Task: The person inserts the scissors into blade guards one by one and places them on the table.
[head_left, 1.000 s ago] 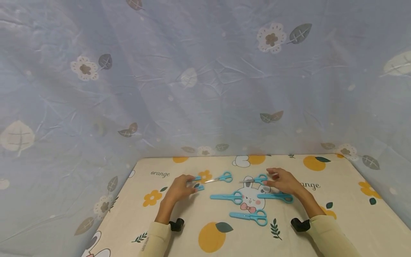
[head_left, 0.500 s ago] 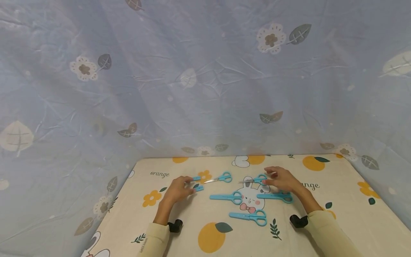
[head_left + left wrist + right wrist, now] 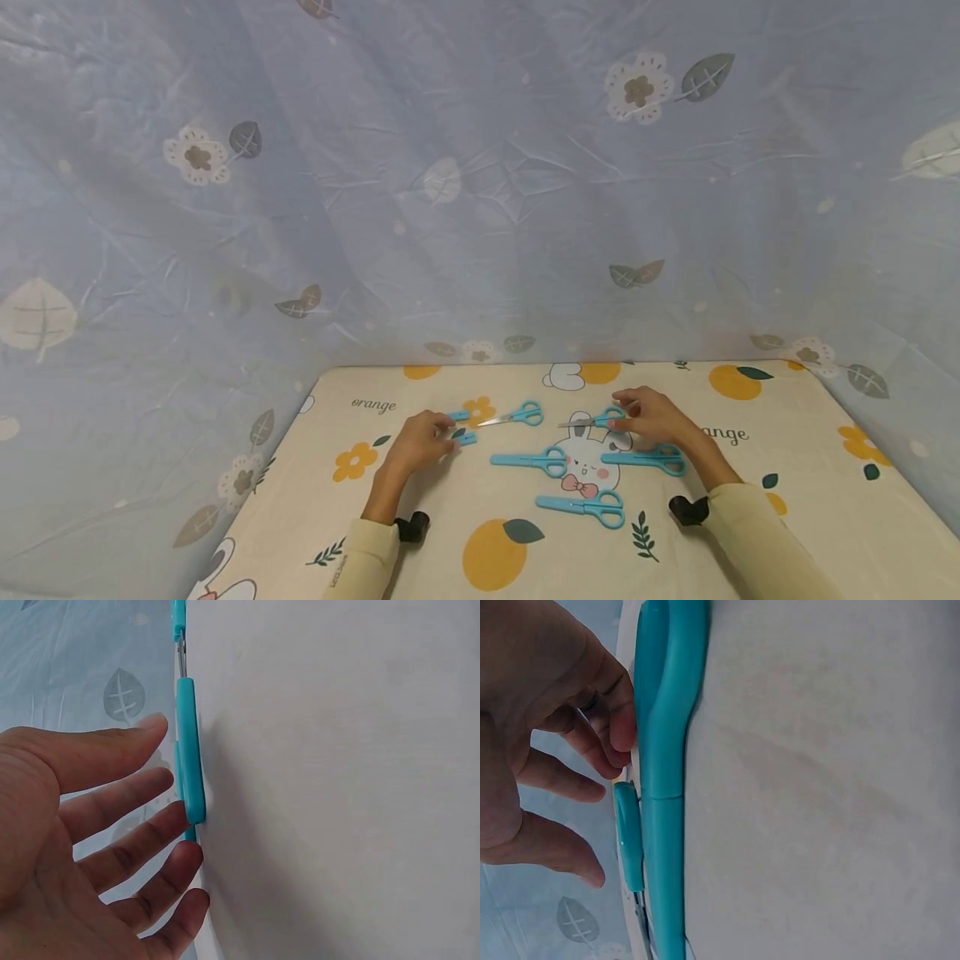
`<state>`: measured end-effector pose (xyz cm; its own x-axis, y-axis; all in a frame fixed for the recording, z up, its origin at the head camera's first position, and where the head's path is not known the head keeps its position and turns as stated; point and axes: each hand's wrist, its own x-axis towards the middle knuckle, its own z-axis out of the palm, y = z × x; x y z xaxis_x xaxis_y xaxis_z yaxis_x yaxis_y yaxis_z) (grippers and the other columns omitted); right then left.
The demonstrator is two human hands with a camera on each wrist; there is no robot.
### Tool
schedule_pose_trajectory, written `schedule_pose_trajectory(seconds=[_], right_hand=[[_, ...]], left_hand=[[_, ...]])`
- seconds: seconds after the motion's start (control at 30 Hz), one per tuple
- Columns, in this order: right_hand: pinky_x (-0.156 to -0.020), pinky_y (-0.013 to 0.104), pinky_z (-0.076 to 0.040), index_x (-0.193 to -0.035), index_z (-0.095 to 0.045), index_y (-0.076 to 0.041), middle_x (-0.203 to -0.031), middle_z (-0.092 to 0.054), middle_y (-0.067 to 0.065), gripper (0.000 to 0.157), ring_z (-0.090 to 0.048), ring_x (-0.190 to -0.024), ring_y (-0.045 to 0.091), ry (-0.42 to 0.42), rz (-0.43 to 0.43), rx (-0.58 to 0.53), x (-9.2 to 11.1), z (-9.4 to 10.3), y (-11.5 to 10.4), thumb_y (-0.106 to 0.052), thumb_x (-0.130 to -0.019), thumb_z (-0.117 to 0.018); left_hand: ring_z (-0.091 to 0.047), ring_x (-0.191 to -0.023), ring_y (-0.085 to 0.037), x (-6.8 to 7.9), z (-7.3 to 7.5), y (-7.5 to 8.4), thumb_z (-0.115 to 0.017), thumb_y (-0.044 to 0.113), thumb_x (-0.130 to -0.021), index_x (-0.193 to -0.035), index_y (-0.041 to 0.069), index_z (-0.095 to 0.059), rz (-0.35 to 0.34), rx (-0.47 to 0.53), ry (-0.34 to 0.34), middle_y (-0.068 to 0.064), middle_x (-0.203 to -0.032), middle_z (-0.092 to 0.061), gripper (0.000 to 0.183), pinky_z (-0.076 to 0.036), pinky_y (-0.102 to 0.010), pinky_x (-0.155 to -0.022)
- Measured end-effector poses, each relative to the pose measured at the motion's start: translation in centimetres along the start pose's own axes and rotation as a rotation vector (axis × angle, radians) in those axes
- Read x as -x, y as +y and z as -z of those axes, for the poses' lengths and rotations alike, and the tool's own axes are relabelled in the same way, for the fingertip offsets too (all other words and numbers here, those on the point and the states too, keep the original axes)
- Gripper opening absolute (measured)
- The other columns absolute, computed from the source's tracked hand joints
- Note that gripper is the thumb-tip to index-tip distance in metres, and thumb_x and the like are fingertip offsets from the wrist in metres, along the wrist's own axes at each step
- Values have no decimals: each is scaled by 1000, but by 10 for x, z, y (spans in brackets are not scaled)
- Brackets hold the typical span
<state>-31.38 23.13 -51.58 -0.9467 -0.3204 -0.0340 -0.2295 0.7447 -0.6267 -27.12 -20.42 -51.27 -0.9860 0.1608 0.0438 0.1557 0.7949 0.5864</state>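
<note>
We poise our empty right hand (image 3: 652, 417), fingers parted, beside the right-hand bare scissors (image 3: 601, 422), handles nearest it, blades pointing left; our left hand (image 3: 420, 442), likewise empty, fans beside two blue sheaths (image 3: 467, 438).

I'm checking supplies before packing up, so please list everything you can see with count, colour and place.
Uncovered scissors: two, blue handles with silver blades, far row between the hands
Covered scissors: three, blue, nearer the person; one nearest, two farther back
Blade covers: two, blue, at the left hand's fingertips, partly hidden
Tablecloth: one, cream with orange, flower and rabbit prints, under the scissors
Curtain: pale grey-blue with leaves and flowers, behind and beside the table; number of pieces unclear
Wrist devices: two, black, one per wrist
Sleeves: two, pale yellow, on the forearms
Left hand: one, bare, by the blade covers
Right hand: one, bare, by scissors handles
</note>
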Motion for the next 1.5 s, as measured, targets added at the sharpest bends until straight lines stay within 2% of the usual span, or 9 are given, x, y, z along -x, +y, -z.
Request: schedule_pose_trajectory(seconds=[0.3, 0.53, 0.7, 0.97, 1.2, 1.5], right_hand=[[-96, 58, -57, -141, -62, 12, -128, -70, 29, 61, -68, -110, 43, -11, 75, 51, -5, -5, 2, -19, -94, -84], [-92, 55, -57, -136, -65, 14, -124, -68, 29, 56, -65, -103, 37, 22, 85, 77, -1, -9, -2, -14, -92, -84], [-88, 53, -57, -133, -66, 14, -118, -66, 27, 54, -64, -98, 34, 44, 96, 90, 0, -12, -3, -13, -91, -86], [-89, 53, -57, -129, -67, 9, -112, -68, 21, 48, -65, -99, 32, 72, 40, 41, 1, -12, -8, -11, -90, -86], [-89, 47, -55, -126, -63, 1, -107, -69, 13, 44, -64, -97, 27, 75, -15, 14, 0, -15, -10, -10, -90, -86], [-84, 44, -52, -124, -60, 0, -102, -67, 10, 45, -60, -91, 24, 98, -4, -4, 1, -18, -9, -8, -89, -87]], left_hand=[[-70, -104, -30, 0, -2, 3, -87, 10, -87, -114, 0, -82, 29, -1, -5, -17, -115, -76, 30, -58, -51, -92], [-68, -98, -26, 0, -3, 5, -87, 6, -86, -111, 0, -83, 57, 2, -16, -16, -116, -75, 26, -58, -47, -87], [-67, -100, -27, 0, -5, 5, -87, 4, -85, -107, 1, -84, 53, 1, -11, -14, -111, -72, 23, -58, -50, -91], [-66, -97, -25, -2, -7, 5, -87, 3, -84, -104, 4, -84, 47, -13, -8, -13, -113, -72, 20, -58, -47, -86], [-68, -104, -28, 0, -7, 5, -86, 1, -83, -94, 7, -84, 13, -42, -2, -11, -110, -74, 13, -57, -52, -92], [-62, -91, -20, 0, -10, 5, -87, 0, -82, -92, 9, -83, 2, -64, 1, -7, -100, -70, 13, -56, -47, -85]])
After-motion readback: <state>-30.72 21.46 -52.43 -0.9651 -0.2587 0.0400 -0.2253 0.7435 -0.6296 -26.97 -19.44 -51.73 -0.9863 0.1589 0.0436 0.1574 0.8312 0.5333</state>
